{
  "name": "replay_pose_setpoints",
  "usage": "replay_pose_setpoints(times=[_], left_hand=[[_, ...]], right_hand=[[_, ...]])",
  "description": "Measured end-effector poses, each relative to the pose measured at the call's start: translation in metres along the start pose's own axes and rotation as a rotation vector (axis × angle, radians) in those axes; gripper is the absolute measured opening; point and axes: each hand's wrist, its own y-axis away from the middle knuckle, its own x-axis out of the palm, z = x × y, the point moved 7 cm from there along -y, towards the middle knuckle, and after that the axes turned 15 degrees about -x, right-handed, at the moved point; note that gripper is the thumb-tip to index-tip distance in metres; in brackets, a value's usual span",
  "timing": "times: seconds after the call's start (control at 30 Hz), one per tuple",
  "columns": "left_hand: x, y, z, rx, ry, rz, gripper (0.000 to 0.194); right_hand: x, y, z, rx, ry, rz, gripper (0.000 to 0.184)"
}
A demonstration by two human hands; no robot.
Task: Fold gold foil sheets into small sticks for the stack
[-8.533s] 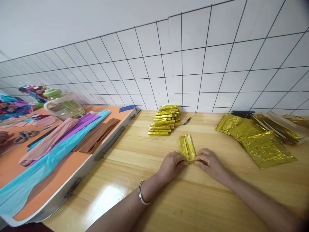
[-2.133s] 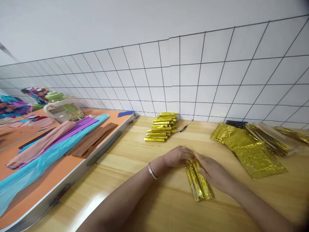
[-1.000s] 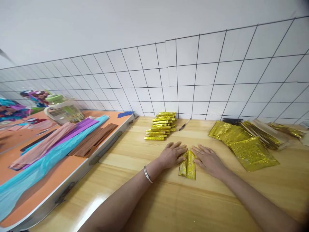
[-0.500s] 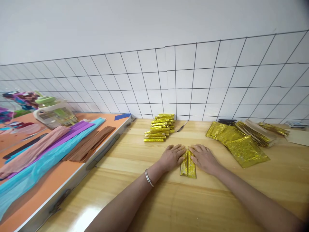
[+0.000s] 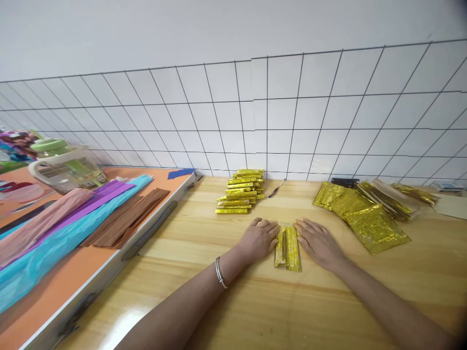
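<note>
At the far left, a clear jug with a green lid [image 5: 48, 145] is standing on an orange board [image 5: 65, 282], near the wall. In front of it, a pink crepe strip [image 5: 54, 214], a purple strip [image 5: 111, 191] and a turquoise strip [image 5: 78, 233] are lying slantwise, overlapping one another. Brown strips [image 5: 131, 216] are resting beside them, and a blue strip [image 5: 180, 173] is lying at the board's back corner.

On the wooden table [image 5: 175, 301], folded gold foil strips [image 5: 241, 192] are sitting in an overlapping pile close to the wall. I am wearing a silver bangle [image 5: 219, 273] on my left wrist. My left hand [image 5: 257, 241] is resting palm down, fingers spread, touching the left edge of the gold foil piece. Beyond it, a pen [image 5: 277, 188] is lying just right of the pile.

The gold foil piece [image 5: 292, 248] is lying flat on the table between my hands, a lengthwise gap running down its middle. My right hand [image 5: 319, 243] is lying palm down at its right edge, fingers extended; neither hand is gripping anything. Farther right, flat gold foil sheets [image 5: 375, 228] are spreading in a fan, and a black clip [image 5: 345, 182] is lying behind them.
</note>
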Motion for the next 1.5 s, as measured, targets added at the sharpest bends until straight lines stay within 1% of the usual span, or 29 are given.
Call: replay_pose_setpoints(times=[0.2, 0.33, 0.4, 0.57, 0.67, 0.8, 0.9, 1.0, 1.13, 1.3, 1.4, 1.5], left_hand=[[-0.001, -0.004, 0.007, -0.024, 0.095, 0.017, 0.039], [0.000, -0.002, 0.010, -0.041, 0.116, 0.030, 0.042], [0.000, 0.000, 0.010, -0.047, 0.109, 0.037, 0.048], [0.002, 0.007, 0.005, -0.036, 0.074, 0.063, 0.073], [0.004, 0.008, 0.005, -0.031, 0.061, 0.072, 0.084], [0.007, 0.009, 0.006, -0.034, 0.052, 0.068, 0.087], [0.009, 0.010, 0.007, -0.039, 0.058, 0.056, 0.087], [0.009, 0.011, 0.007, -0.040, 0.074, 0.049, 0.087], [0.008, 0.011, 0.008, -0.045, 0.090, 0.050, 0.087], [0.008, 0.012, 0.006, -0.044, 0.092, 0.059, 0.085], [0.009, 0.012, 0.008, -0.054, 0.110, 0.068, 0.084], [0.007, 0.013, 0.010, -0.039, 0.171, 0.112, 0.078]], right_hand=[[0.000, -0.003, 0.001, 0.010, 0.028, 0.019, 0.046], [0.000, -0.004, -0.001, 0.012, 0.034, 0.022, 0.045], [0.001, -0.001, -0.001, -0.006, 0.032, 0.024, 0.046], [0.002, 0.016, 0.005, -0.022, 0.052, 0.023, 0.050], [-0.006, 0.022, 0.021, -0.054, 0.106, 0.018, 0.050], [-0.022, 0.021, 0.055, -0.205, 0.202, 0.007, 0.057], [-0.030, 0.019, 0.078, -0.321, 0.198, -0.009, 0.048], [-0.032, 0.020, 0.090, -0.364, 0.149, -0.028, 0.041], [-0.029, 0.023, 0.092, -0.373, 0.064, -0.032, 0.041], [-0.021, 0.022, 0.084, -0.331, 0.009, -0.033, 0.043], [-0.016, 0.020, 0.078, -0.300, -0.006, -0.038, 0.039], [-0.016, 0.017, 0.075, -0.271, -0.047, -0.042, 0.033]])
